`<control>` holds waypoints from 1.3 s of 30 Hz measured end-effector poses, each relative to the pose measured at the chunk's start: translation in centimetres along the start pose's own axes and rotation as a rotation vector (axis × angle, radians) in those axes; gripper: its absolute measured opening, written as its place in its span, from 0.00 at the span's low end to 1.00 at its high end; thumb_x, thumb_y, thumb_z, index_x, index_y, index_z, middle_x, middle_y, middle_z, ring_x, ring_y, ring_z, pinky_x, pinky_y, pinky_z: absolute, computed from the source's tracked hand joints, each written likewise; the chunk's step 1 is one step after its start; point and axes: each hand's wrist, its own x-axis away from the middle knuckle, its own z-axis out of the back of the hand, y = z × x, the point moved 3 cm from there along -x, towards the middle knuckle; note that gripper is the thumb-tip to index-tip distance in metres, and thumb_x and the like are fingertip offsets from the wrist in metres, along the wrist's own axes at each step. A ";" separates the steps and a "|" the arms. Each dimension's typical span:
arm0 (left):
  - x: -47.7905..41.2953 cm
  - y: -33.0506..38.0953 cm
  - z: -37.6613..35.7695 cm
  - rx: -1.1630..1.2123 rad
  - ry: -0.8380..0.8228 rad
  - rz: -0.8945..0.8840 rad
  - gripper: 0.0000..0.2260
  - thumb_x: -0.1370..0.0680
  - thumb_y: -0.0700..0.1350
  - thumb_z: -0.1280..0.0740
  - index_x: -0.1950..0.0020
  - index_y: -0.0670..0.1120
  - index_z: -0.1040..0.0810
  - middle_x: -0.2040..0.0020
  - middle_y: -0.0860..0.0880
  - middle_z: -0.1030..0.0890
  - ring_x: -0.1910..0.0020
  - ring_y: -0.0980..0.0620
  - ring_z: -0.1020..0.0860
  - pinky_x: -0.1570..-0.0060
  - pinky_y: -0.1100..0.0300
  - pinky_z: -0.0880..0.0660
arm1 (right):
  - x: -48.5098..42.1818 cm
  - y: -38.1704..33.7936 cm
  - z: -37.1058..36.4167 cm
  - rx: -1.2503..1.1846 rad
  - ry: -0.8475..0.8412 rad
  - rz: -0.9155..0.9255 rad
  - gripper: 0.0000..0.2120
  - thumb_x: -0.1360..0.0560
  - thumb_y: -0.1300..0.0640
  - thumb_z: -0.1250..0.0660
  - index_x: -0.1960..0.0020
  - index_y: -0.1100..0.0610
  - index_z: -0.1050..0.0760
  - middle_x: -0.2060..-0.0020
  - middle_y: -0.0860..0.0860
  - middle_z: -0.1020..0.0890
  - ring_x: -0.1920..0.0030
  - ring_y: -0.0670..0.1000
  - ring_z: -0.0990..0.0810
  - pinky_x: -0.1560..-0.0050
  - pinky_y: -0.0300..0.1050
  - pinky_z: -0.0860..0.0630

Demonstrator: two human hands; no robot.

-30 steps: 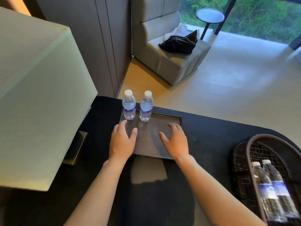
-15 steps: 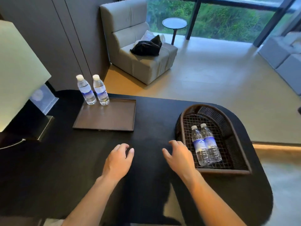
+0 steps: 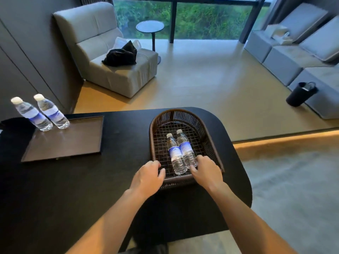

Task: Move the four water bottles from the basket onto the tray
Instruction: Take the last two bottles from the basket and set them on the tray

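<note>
Two water bottles (image 3: 178,152) lie side by side in the basket (image 3: 209,136) at centre frame. The left hand (image 3: 147,177) hovers open left of them; the right hand (image 3: 206,168), fingers spread, touches the right bottle's base, gripping nothing. Two more bottles (image 3: 40,112) stand on the tray (image 3: 64,145) at left.

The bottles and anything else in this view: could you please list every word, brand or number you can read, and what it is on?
No text is readable.
Bottles in the basket: blue and white labels, print too blurred to read.
Bottles on the tray: labels too blurred as well.
No other writing or signs visible.
</note>
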 end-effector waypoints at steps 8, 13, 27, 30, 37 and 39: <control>-9.9 3.5 -4.6 -0.005 -0.101 0.039 0.10 0.19 0.54 0.39 0.50 0.49 0.25 0.55 0.52 0.22 0.60 0.56 0.22 0.64 0.59 0.25 | -7.6 3.1 -0.5 0.001 -0.088 -0.004 0.18 0.20 0.44 0.35 0.38 0.55 0.24 0.46 0.53 0.19 0.47 0.54 0.18 0.46 0.56 0.19; -15.7 2.6 -8.0 -0.030 -0.153 0.180 0.15 0.19 0.53 0.38 0.41 0.42 0.27 0.48 0.46 0.25 0.53 0.47 0.23 0.56 0.55 0.28 | -14.1 3.2 -2.5 0.019 -0.207 -0.022 0.14 0.20 0.45 0.38 0.45 0.55 0.26 0.48 0.54 0.20 0.50 0.57 0.19 0.49 0.57 0.20; -21.6 0.1 -12.8 0.109 -0.106 0.470 0.27 0.22 0.61 0.34 0.36 0.39 0.28 0.40 0.40 0.23 0.41 0.40 0.21 0.47 0.51 0.26 | -24.1 2.8 -8.8 -0.202 -0.331 -0.131 0.22 0.25 0.37 0.29 0.50 0.56 0.27 0.56 0.51 0.19 0.57 0.53 0.20 0.62 0.48 0.28; -21.7 0.0 -12.7 0.144 -0.101 0.495 0.26 0.22 0.61 0.33 0.37 0.41 0.27 0.41 0.41 0.21 0.43 0.42 0.20 0.53 0.54 0.27 | -24.3 2.7 -9.1 -0.230 -0.346 -0.139 0.21 0.25 0.38 0.28 0.54 0.55 0.27 0.60 0.49 0.21 0.61 0.49 0.22 0.65 0.46 0.29; -20.7 -0.1 -11.7 0.321 -0.017 0.517 0.19 0.27 0.59 0.27 0.45 0.48 0.26 0.49 0.50 0.20 0.53 0.50 0.21 0.61 0.59 0.27 | -23.7 3.3 -8.3 -0.367 -0.313 -0.176 0.19 0.28 0.40 0.24 0.52 0.53 0.26 0.56 0.47 0.19 0.57 0.46 0.21 0.60 0.45 0.26; -19.9 0.1 -11.1 0.381 0.038 0.483 0.16 0.30 0.58 0.26 0.51 0.51 0.26 0.52 0.52 0.20 0.55 0.54 0.21 0.65 0.64 0.30 | -22.8 3.6 -7.5 -0.424 -0.276 -0.178 0.20 0.29 0.40 0.24 0.49 0.52 0.24 0.55 0.46 0.18 0.56 0.44 0.20 0.59 0.43 0.26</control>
